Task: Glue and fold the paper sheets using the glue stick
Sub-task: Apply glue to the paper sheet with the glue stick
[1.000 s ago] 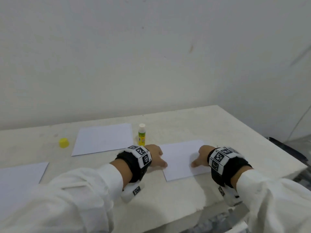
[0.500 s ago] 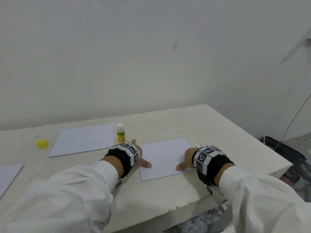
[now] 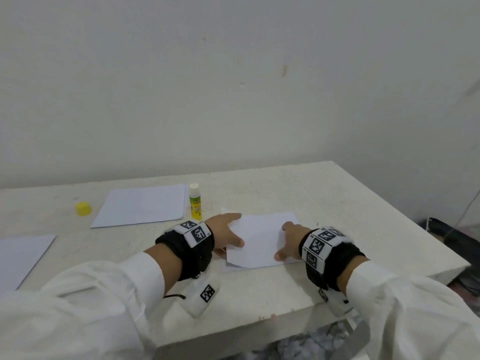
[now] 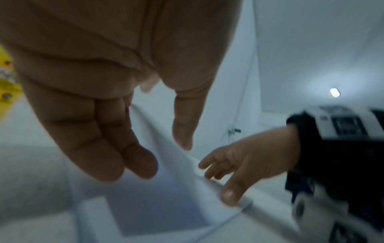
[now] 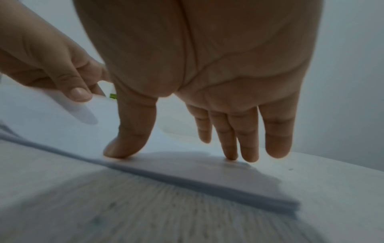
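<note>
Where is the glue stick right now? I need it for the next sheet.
In the head view the glue stick stands upright on the table, just right of the far paper stack and just beyond the left hand.

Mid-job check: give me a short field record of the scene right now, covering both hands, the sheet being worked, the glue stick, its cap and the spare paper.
left hand: lifting the left edge of the sheet, thumb on top
right hand: fingers straight, pressing the sheet's right edge down
working sheet: between the hands, left part raised and folding over, not yet flat
glue stick: upright, uncapped, beyond the left hand, untouched
yellow cap: lying apart on the table, far left
paper stack: flat, left of the glue stick
another sheet: at the left edge of the view
table: white
</note>
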`<state>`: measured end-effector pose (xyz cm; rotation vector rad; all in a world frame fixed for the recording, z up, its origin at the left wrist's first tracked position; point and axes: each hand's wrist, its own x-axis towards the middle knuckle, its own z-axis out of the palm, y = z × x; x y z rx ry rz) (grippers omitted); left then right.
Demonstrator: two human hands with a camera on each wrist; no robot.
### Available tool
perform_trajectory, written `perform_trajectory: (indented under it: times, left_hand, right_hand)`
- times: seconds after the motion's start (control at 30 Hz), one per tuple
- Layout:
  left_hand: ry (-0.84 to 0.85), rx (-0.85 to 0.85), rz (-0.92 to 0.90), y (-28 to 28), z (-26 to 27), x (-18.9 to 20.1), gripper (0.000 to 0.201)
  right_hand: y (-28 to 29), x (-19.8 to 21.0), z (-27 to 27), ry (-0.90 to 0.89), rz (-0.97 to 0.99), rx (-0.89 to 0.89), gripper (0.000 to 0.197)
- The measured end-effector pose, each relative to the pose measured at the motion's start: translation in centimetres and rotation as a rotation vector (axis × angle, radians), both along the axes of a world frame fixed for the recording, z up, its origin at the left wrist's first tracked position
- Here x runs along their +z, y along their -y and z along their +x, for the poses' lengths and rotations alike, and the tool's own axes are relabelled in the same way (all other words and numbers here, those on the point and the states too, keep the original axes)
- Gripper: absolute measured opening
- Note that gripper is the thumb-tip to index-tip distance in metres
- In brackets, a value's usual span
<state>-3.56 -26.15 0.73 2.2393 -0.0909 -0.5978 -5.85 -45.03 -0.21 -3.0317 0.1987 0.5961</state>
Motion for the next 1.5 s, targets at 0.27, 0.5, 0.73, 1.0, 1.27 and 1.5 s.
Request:
perform_trajectory:
  times: [0.27, 0.5, 0.73, 1.0, 1.27, 1.5]
  left_hand:
    - [-0.235, 0.287, -0.279, -0.3, 0.2, -0.8, 0.033]
    - [-0.311, 0.307, -0.356, -0.5, 0.3, -0.7, 0.028]
    - [-0.318, 0.295, -0.338, -0.9, 0.8, -0.9, 0.025]
    - [-0.207, 0.23, -0.179, -3.0, 0.8, -1.1, 0.049]
    - [-0.113, 0.187, 0.148, -12.5, 0.2, -1.1, 0.039]
    - [-0.129, 0.159, 0.353, -21.0, -1.2, -0.4, 0.046]
  right_hand:
    - [-4.2, 1.7, -3.4, 0.166, 0.24, 0.425, 0.028]
    - [-6.9, -0.2, -5.8, -0.049, 0.168, 0.564, 0.039]
    - [-2.1, -2.3, -3.2, -0.173, -0.191, 0.31, 0.04]
    - [-0.1, 0.0, -1.9, -0.164, -0.189, 0.172, 0.038]
    - [-4.3, 2.4, 3.4, -0.052, -0.146, 0.139, 0.023]
    - [-14.4, 2.9, 7.6, 0.007, 0.445, -0.06, 0.067]
